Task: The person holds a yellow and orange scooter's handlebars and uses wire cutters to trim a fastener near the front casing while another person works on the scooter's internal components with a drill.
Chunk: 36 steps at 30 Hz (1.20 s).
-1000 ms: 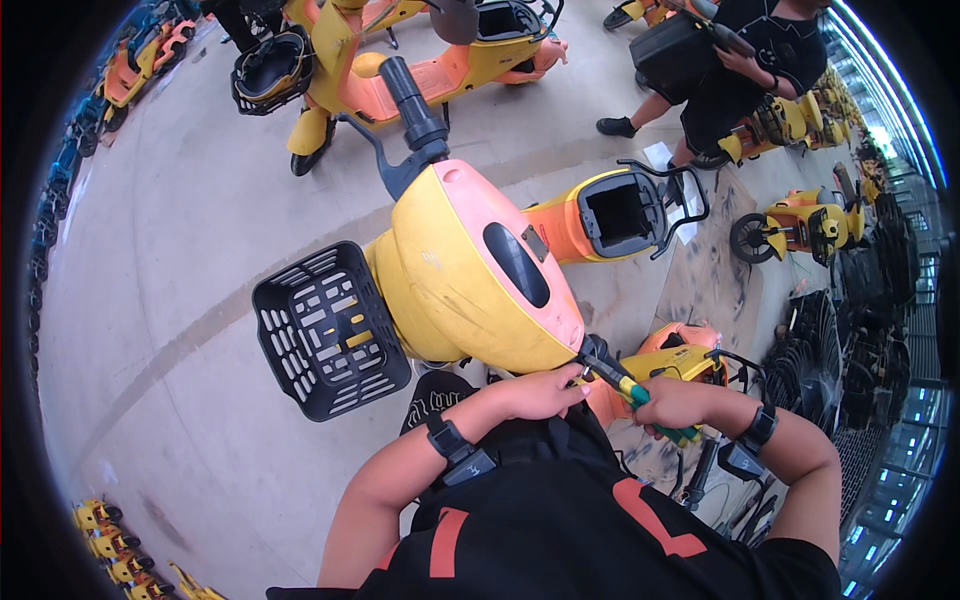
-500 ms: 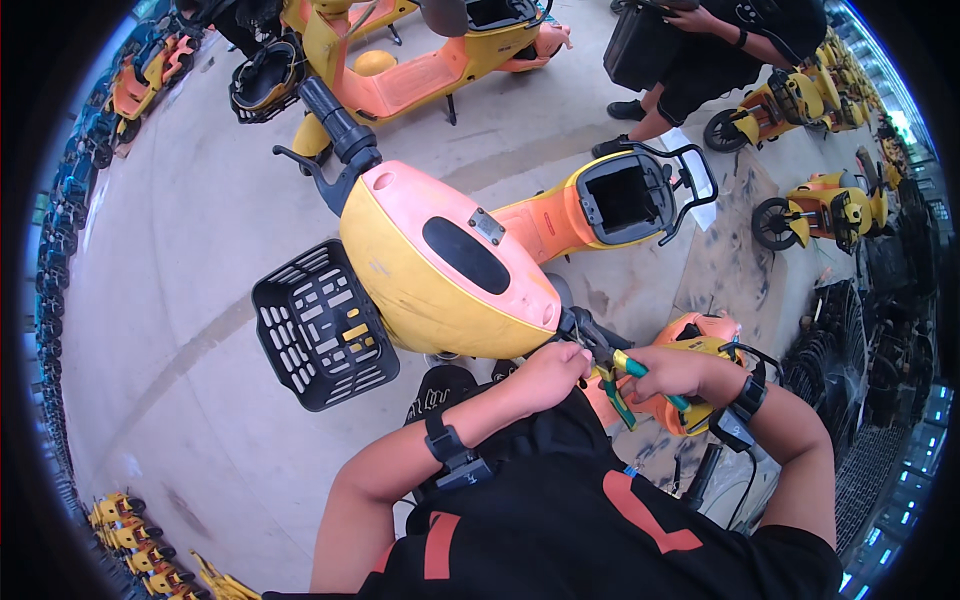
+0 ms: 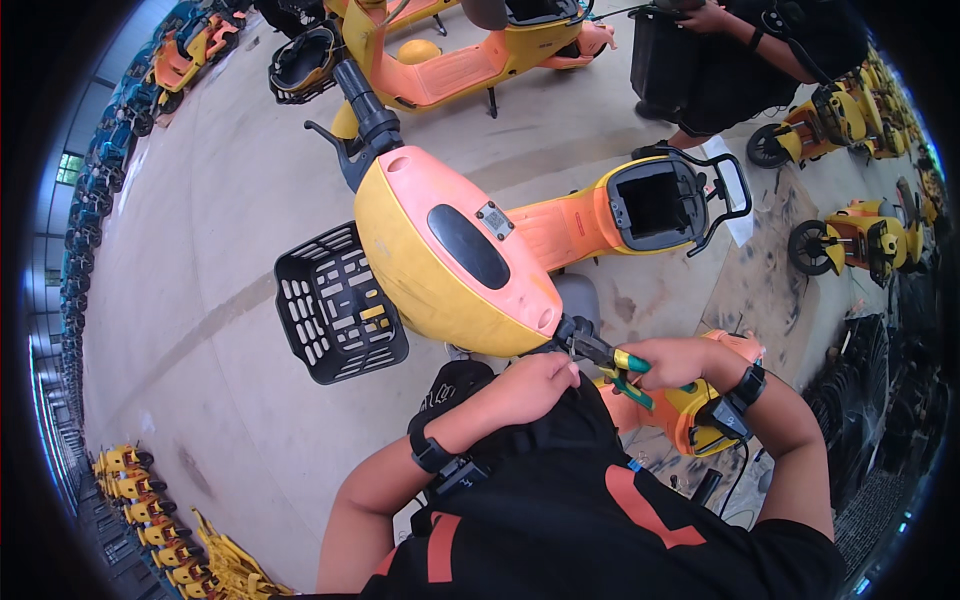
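A yellow and pink electric scooter [image 3: 415, 265] stands before me, its near handlebar end [image 3: 582, 335] pointing toward my body. My right hand [image 3: 668, 362] is closed round pliers [image 3: 632, 395] with green and yellow handles, which are spread apart. The jaws lie at the handlebar end by the brake lever; exactly what they touch is hard to see. Just left of the pliers, below the handlebar, my left hand [image 3: 535, 390] is closed with thumb against fingers. Whatever it may pinch is hidden. On the scooter's front hangs a black basket [image 3: 340, 305].
The scooter's open seat compartment [image 3: 655, 205] is to the right. Another scooter [image 3: 450, 75] stands beyond. At the far right, a person [image 3: 750, 75] holds a black box [image 3: 665, 62]. Close to my right arm is another yellow and pink scooter [image 3: 690, 410]. Rows of scooters line both sides.
The view has turned, so the scooter appears farther right. My left hand has drawn slightly left, away from the pliers. The right hand keeps its grip on the pliers at the handlebar.
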Each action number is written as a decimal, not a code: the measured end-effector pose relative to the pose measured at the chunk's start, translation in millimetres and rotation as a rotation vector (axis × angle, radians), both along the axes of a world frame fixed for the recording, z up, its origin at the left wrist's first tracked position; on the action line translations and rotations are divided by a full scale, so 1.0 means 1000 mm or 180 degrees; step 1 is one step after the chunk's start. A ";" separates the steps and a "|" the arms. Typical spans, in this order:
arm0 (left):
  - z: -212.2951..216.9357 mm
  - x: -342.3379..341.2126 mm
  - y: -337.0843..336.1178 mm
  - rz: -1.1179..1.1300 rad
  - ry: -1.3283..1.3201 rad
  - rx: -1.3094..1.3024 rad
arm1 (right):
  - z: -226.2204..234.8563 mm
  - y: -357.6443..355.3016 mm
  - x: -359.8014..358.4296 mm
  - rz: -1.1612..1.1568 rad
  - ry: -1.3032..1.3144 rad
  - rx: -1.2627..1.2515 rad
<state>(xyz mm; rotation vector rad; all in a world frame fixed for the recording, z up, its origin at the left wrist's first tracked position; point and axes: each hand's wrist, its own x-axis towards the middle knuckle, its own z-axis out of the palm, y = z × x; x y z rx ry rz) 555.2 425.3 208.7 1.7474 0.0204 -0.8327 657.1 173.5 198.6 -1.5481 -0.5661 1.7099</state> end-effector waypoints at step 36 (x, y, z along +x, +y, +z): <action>0.001 -0.005 0.004 0.0113 -0.0542 0.0526 | 0.031 0.023 -0.047 -0.0151 -0.0772 -0.0892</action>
